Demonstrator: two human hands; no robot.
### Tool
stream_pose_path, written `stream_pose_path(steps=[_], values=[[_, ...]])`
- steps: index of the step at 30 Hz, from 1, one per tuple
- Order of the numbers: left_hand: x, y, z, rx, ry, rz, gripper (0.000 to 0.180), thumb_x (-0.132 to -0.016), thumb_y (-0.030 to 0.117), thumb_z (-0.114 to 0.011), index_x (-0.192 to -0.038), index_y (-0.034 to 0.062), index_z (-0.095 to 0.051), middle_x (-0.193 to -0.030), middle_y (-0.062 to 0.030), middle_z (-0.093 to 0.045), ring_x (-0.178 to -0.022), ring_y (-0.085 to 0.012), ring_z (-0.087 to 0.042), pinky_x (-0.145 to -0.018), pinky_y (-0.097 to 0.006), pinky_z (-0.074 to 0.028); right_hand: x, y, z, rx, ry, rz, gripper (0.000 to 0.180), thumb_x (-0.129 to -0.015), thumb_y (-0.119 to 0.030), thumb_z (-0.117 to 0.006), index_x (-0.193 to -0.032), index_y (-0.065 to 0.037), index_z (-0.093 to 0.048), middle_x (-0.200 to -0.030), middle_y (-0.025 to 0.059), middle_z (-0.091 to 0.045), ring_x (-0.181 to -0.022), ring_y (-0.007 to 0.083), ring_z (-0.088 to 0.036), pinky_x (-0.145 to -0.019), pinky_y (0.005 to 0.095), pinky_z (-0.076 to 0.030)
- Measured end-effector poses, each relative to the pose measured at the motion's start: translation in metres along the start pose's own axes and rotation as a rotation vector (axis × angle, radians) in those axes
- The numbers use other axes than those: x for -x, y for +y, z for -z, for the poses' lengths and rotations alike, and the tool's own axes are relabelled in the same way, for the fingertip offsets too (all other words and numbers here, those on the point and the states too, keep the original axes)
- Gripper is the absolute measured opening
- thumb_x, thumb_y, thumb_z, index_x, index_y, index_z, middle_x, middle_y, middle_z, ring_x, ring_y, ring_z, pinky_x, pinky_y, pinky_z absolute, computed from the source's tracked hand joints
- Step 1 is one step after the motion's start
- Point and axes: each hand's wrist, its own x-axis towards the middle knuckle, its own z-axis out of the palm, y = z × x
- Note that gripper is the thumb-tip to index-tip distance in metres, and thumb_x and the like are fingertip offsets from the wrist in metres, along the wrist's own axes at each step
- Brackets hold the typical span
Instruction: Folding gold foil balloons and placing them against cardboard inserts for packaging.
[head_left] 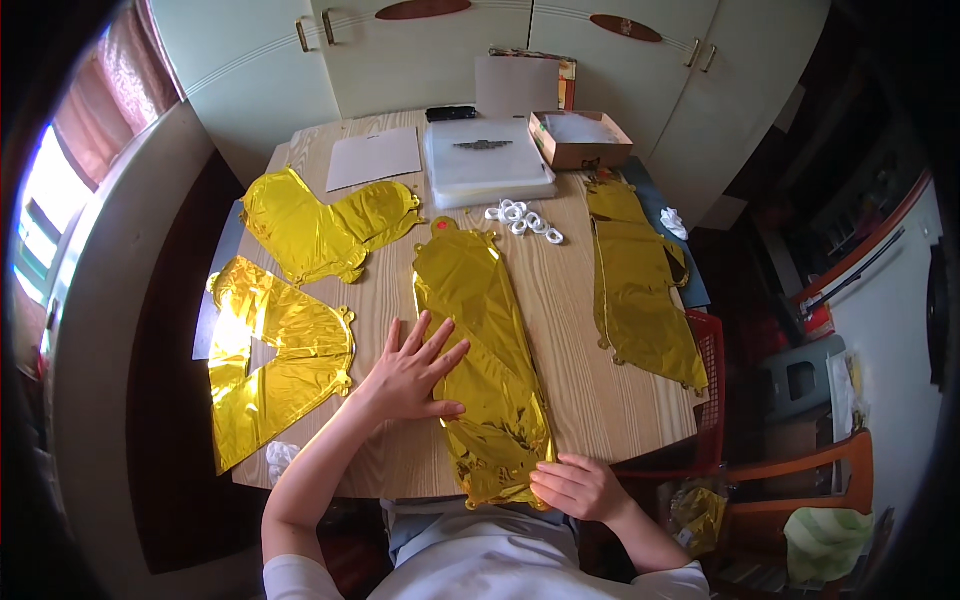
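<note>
Balloon of gold foil (pixel 490 310) lies flat beneath the spread fingers of your left hand (pixel 408 383). Your right hand (pixel 583 490) bends its fingers at the near edge; I cannot tell if they pinch. Smoothing seems the present step; next move probably calls for pressing wrinkles between your fingers.

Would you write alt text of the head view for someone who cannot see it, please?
A person's left hand lies spread on a long gold foil piece on a wood-grain table; the right hand touches the foil's near end. More foil pieces lie on either side; white rings, a translucent stack and a box sit toward the far side.
</note>
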Motion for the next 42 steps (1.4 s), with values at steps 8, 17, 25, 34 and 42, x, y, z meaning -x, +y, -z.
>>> stream_pose_path(steps=[8, 17, 25, 34, 42], values=[[0.0, -0.002, -0.005, 0.005, 0.052, -0.012, 0.096, -0.077, 0.08, -0.048, -0.15, 0.0196, -0.033, -0.156, -0.0174, -0.026, -0.143, -0.0506, -0.013, -0.109, -0.071, -0.012, 0.0, 0.0, 0.0, 0.045, 0.054, 0.002, 0.012, -0.085, -0.018, -0.065, -0.095, -0.014, -0.07, -0.102, -0.0015, -0.069, -0.101, 0.014, -0.065, -0.095, 0.0335, -0.049], [0.001, 0.0, 0.0, -0.007, 0.008, -0.008, 0.097, -0.078, 0.08, -0.047, -0.151, 0.0195, -0.029, -0.156, -0.0184, -0.024, -0.143, -0.0508, -0.012, -0.111, -0.069, -0.01, 0.007, 0.001, -0.004, 0.047, 0.035, 0.011, 0.018, -0.087, -0.026, -0.065, -0.098, -0.013, -0.069, -0.103, -0.0004, -0.069, -0.103, 0.0156, -0.064, -0.096, 0.0362, -0.049], [-0.001, -0.001, -0.001, -0.029, 0.009, -0.016, 0.098, -0.079, 0.08, -0.045, -0.152, 0.019, -0.027, -0.156, -0.0186, -0.023, -0.143, -0.0503, -0.012, -0.111, -0.068, -0.01, -0.038, 0.031, 0.023, -0.34, -0.003, -0.125, 0.038, -0.092, -0.034, -0.059, -0.12, -0.009, -0.063, -0.119, 0.0079, -0.065, -0.113, 0.0233, -0.061, -0.103, 0.046, -0.043], [0.0, 0.0, -0.003, -0.051, 0.038, -0.031, 0.096, -0.079, 0.079, -0.046, -0.152, 0.0202, -0.027, -0.157, -0.0174, -0.023, -0.142, -0.0506, -0.015, -0.11, -0.069, -0.013, -0.097, 0.062, -0.029, -0.144, -0.222, 0.067, 0.039, -0.088, -0.028, -0.065, -0.125, -0.017, -0.063, -0.13, 0.0046, -0.061, -0.126, 0.0231, -0.052, -0.109, 0.0488, -0.036], [0.006, -0.002, -0.006, 0.011, 0.098, 0.001, 0.093, -0.082, 0.074, -0.048, -0.152, 0.0144, -0.027, -0.156, -0.0176, -0.024, -0.143, -0.0478, -0.016, -0.111, -0.067, -0.014, -0.091, 0.059, -0.032, -0.222, -0.234, 0.008, 0.035, -0.086, -0.025, -0.065, -0.12, -0.018, -0.067, -0.127, 0.0047, -0.062, -0.123, 0.0239, -0.055, -0.108, 0.0496, -0.038]])
